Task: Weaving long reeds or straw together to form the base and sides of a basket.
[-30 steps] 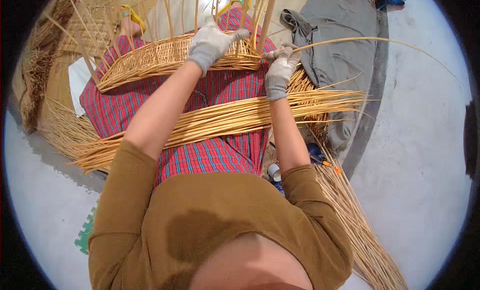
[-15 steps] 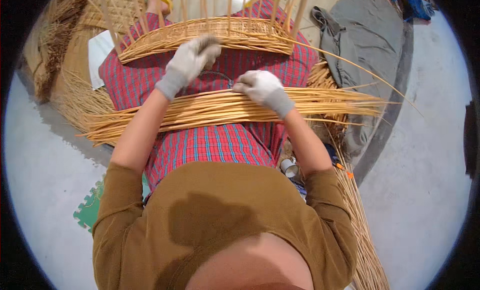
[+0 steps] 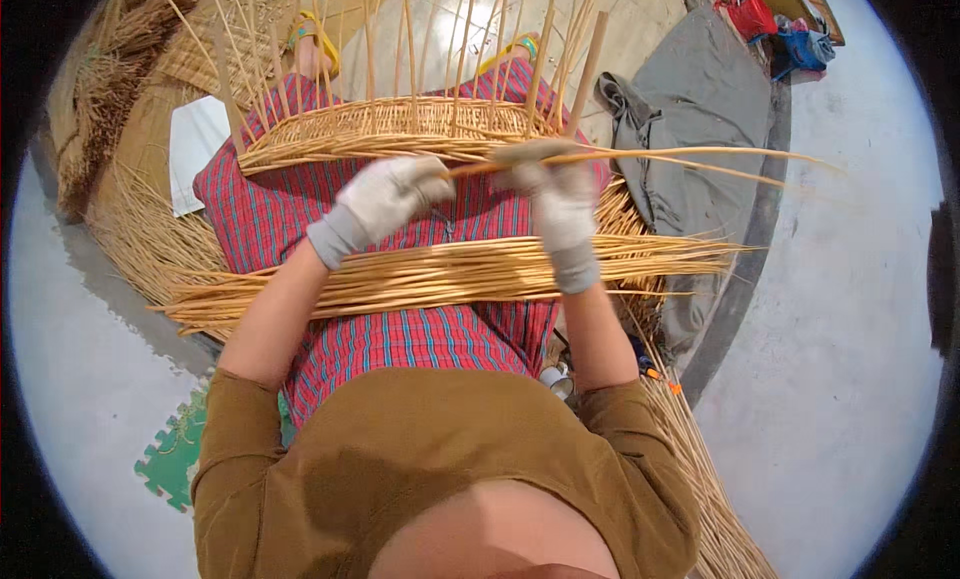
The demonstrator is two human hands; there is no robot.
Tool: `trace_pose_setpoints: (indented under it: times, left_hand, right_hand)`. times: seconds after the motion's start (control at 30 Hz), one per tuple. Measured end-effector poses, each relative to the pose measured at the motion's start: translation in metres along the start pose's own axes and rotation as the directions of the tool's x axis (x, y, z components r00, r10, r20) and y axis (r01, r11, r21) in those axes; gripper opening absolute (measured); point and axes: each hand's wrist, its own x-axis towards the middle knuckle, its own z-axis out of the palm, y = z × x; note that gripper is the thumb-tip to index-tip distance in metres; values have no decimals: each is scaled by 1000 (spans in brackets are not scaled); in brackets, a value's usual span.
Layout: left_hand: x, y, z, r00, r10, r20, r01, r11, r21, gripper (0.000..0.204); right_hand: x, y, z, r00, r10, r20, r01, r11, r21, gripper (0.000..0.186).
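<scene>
My left hand [image 3: 395,194] pinches a rod [image 3: 690,151] by its end; my right hand [image 3: 558,194] blurs against it, grip unclear. Beyond both it juts rightward, likely light, springy, best held there, near the end.

Left hand [image 3: 393,199]: I'm curling its gloved fingers into a pinch.
Right hand [image 3: 560,197]: it's blurring on my feed, fingers pointing toward the left fingertips.
Forearms [image 3: 276,317]: I'm reaching both forward, behind the fingers.

Room over rod bundle [image 3: 445,276] between 2 forearms [image 3: 268,324]; upright stakes [image 3: 588,74] obstruct beyond.
</scene>
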Motion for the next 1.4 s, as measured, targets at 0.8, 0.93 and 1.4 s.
trace_pose_setpoints:
  times: [0.8, 0.93, 1.4]
  left_hand:
    - [101, -24, 32, 864, -405, -299, 497, 776, 387, 58]
    - [92, -33, 21, 960, -228, -160, 255, 951, 176, 46]
    - [86, -16, 21, 940, -321, -115, 336, 930, 152, 37]
  right_hand:
    - [-13, 27, -96, 872, -303, -386, 158, 918, -364, 9]
    - [6, 59, -122, 883, -190, -430, 143, 980, -140, 10]
    - [-44, 43, -108, 844, 50, -533, -122, 987, -100, 15]
